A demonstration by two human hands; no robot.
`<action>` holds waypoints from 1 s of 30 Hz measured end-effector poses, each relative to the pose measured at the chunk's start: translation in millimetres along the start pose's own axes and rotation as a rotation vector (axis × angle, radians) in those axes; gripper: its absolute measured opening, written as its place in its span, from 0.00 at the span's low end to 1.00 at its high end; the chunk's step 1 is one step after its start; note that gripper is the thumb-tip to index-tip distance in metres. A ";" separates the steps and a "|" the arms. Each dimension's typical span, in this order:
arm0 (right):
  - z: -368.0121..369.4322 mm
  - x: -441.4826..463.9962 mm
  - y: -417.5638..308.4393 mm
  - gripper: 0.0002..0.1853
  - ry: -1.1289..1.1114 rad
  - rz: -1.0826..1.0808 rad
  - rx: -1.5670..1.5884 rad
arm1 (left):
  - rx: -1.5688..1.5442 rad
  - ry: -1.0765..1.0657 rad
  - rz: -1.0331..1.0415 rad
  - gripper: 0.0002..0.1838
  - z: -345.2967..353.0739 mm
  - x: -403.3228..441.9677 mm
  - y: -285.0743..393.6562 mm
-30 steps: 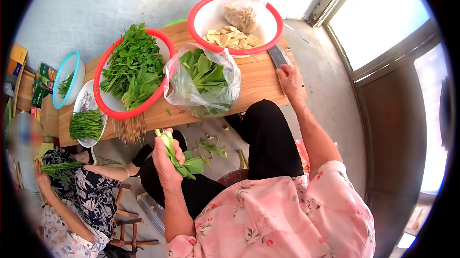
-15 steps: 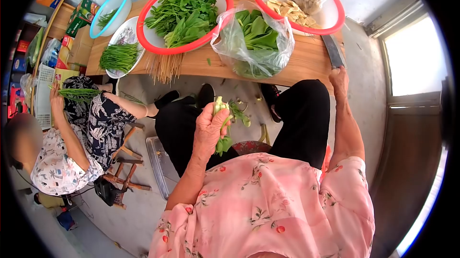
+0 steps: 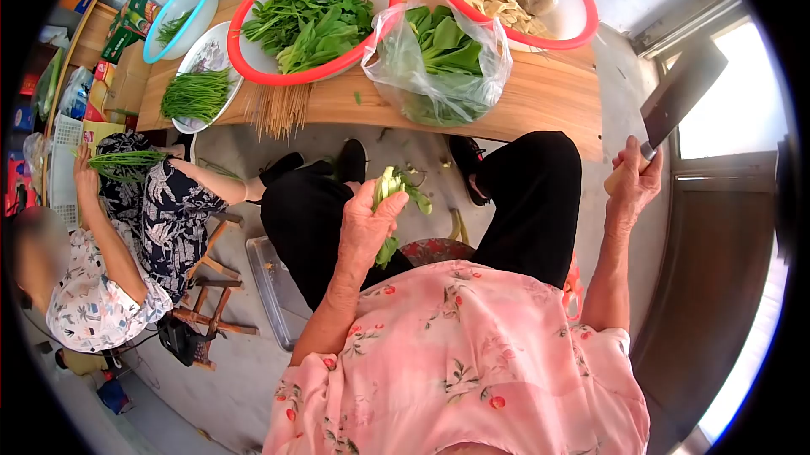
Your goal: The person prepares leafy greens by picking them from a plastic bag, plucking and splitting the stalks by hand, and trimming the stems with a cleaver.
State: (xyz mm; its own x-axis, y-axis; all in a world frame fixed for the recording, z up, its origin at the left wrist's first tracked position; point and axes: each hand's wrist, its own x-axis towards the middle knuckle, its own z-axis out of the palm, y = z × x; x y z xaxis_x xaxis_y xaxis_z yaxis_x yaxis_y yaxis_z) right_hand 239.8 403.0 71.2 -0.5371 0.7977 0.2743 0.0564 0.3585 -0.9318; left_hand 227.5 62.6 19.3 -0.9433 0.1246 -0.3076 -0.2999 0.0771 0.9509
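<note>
One table — one cleaver

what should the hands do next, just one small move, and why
Probably bring the cleaver inward toward the pale stem ends of the greens, keeping its edge clear of the left hand. The right hand holds the cleaver well out to the side, while the left grips the greens with those stem ends sticking out, seemingly ready for trimming.

Now has the cleaver lifted off the table, raised by its handle in the right hand, out beyond the table's end.
</note>
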 end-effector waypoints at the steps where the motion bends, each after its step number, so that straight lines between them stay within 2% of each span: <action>1: 3.9 -8.4 -15.4 0.10 -0.049 -0.095 0.017 | 0.024 0.006 0.021 0.12 0.8 -1.0 0.2; 5: 27.4 -63.2 -50.6 0.08 -0.385 0.049 0.008 | 0.014 -0.064 -0.034 0.09 -1.5 -3.7 -3.0; 7: 39.8 -91.0 -43.8 0.14 -0.540 -0.361 -0.136 | -0.056 -0.059 -0.052 0.13 -0.3 -6.9 -4.5; 9: 47.2 -114.8 -27.2 0.23 -0.709 -0.635 -0.064 | -0.067 -0.047 -0.100 0.13 -6.3 -8.1 -25.9; 13: 55.6 -138.4 -19.0 0.27 -0.913 -0.800 0.092 | -0.104 -0.060 -0.220 0.13 -8.4 -18.4 -37.3; 15: 56.8 -139.4 -20.0 0.29 -0.952 -0.854 0.051 | -0.116 -0.067 -0.249 0.12 -6.8 -22.8 -37.8; 30: 55.7 -144.5 -4.9 0.28 -0.966 -0.889 0.059 | -0.127 -0.104 -0.316 0.12 1.0 -35.1 -37.8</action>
State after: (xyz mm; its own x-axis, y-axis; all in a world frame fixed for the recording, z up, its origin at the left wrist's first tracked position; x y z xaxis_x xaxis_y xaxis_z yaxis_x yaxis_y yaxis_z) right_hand 270.3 259.0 22.9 -0.7550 -0.3734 0.5390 -0.6497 0.5371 -0.5381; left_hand 272.1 56.4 -5.9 -0.7834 0.2151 -0.5832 -0.5962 0.0050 0.8028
